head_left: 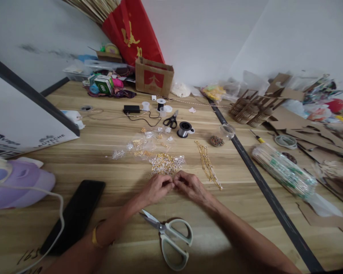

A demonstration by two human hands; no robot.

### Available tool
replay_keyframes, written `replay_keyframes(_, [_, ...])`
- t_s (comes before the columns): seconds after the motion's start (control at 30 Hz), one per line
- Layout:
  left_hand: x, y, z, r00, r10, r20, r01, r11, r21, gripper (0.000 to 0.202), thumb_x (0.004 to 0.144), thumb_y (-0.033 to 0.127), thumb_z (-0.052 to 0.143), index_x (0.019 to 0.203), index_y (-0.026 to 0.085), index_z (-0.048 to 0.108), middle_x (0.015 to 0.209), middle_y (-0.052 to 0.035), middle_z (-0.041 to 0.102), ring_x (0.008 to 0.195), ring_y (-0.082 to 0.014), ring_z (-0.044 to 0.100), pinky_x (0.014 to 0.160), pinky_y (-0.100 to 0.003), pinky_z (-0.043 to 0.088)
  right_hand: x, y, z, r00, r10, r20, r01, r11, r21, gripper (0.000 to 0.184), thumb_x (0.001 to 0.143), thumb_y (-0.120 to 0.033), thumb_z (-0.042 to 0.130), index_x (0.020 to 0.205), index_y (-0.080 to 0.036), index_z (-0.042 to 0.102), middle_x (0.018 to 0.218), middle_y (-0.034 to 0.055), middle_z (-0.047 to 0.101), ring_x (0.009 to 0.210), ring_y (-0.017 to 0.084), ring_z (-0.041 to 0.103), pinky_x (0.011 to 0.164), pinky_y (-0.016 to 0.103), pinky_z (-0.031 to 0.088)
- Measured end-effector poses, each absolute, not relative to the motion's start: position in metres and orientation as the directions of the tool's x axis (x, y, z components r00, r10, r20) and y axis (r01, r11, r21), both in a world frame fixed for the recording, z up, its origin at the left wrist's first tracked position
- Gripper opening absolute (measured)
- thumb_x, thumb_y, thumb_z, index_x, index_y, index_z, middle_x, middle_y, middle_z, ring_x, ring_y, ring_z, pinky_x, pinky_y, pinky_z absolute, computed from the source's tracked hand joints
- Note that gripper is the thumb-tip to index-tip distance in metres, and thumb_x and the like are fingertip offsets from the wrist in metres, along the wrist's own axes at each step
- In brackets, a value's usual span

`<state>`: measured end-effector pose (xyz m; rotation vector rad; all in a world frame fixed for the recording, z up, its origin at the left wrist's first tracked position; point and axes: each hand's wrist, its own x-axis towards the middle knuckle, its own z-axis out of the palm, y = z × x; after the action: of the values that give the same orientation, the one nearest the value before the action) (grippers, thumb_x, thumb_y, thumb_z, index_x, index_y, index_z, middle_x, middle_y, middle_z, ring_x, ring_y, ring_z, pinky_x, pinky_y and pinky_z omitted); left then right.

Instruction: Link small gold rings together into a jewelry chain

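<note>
My left hand [159, 187] and my right hand [191, 185] meet fingertip to fingertip, both pinched closed. Whatever lies between the fingers is too small to make out. Just beyond them spreads a pile of gold and silver beads [163, 163], with clear little bags of findings [144, 142] behind it. To the right of my right hand lie gold and silver chains [208, 163]. Scissors with pale green handles [166, 235] rest, blades apart, on the wood below my hands. Around my left wrist is a yellow band [94, 236].
A black phone [76, 215] with a white cable across it lies at left. Farther back are black scissors [171, 121], a wire spool [184, 129] and a dish of mixed beads [216, 141]. A wrapped bundle of sticks [284, 171] and cardboard pieces [317, 133] crowd the right.
</note>
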<state>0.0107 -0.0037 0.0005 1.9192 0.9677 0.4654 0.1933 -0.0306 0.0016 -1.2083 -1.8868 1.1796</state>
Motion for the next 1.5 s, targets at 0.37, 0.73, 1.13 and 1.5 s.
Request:
replay_keyframes(0.37, [0.010, 0.001, -0.002, 0.638, 0.759, -0.130, 0.242, -0.037, 0.970, 0.027, 0.080, 0.035, 0.052, 0.066, 0.013, 0.058, 0.059, 0.0001, 0.055, 0.057, -0.0110, 0.050, 0.054, -0.021, 0.037, 0.193, -0.029, 0.000, -0.383, 0.924, 0.005, 0.337, 0.145, -0.930, 0.025, 0.090, -0.037, 0.049, 0.078, -0.015, 0.052, 0.065, -0.0014, 0.053, 0.058, 0.009, 0.045, 0.053, 0.020, 0.034])
replay_keyframes(0.73, [0.009, 0.004, -0.006, 0.608, 0.771, -0.188, 0.151, 0.120, 0.981, 0.029, 0.078, 0.039, 0.058, 0.066, 0.012, 0.057, 0.059, -0.0003, 0.055, 0.055, -0.0096, 0.050, 0.050, -0.019, 0.040, 0.192, -0.030, -0.001, -0.358, 0.934, -0.013, 0.366, 0.128, -0.922, 0.020, 0.090, -0.031, 0.048, 0.079, -0.015, 0.052, 0.064, -0.0014, 0.054, 0.056, 0.009, 0.046, 0.051, 0.019, 0.034])
replay_keyframes(1.13, [0.009, 0.003, -0.004, 0.572, 0.795, -0.204, 0.104, 0.177, 0.979, 0.037, 0.074, 0.048, 0.060, 0.066, 0.012, 0.058, 0.060, -0.0004, 0.056, 0.056, -0.0105, 0.051, 0.056, -0.023, 0.042, 0.185, -0.037, 0.004, -0.375, 0.913, 0.157, 0.511, 0.346, -0.787, 0.011, 0.092, -0.021, 0.045, 0.086, -0.017, 0.053, 0.075, 0.0024, 0.060, 0.064, 0.011, 0.053, 0.059, 0.021, 0.041])
replay_keyframes(1.5, [0.012, 0.006, -0.010, 0.574, 0.783, -0.240, 0.092, 0.229, 0.969, 0.046, 0.068, 0.057, 0.064, 0.061, 0.012, 0.056, 0.056, 0.0003, 0.053, 0.055, -0.0109, 0.049, 0.054, -0.022, 0.040, 0.184, -0.044, 0.003, -0.549, 0.769, 0.328, 0.689, 0.638, -0.342, 0.012, 0.095, -0.023, 0.043, 0.094, -0.017, 0.054, 0.084, 0.0083, 0.061, 0.075, 0.017, 0.057, 0.061, 0.026, 0.039])
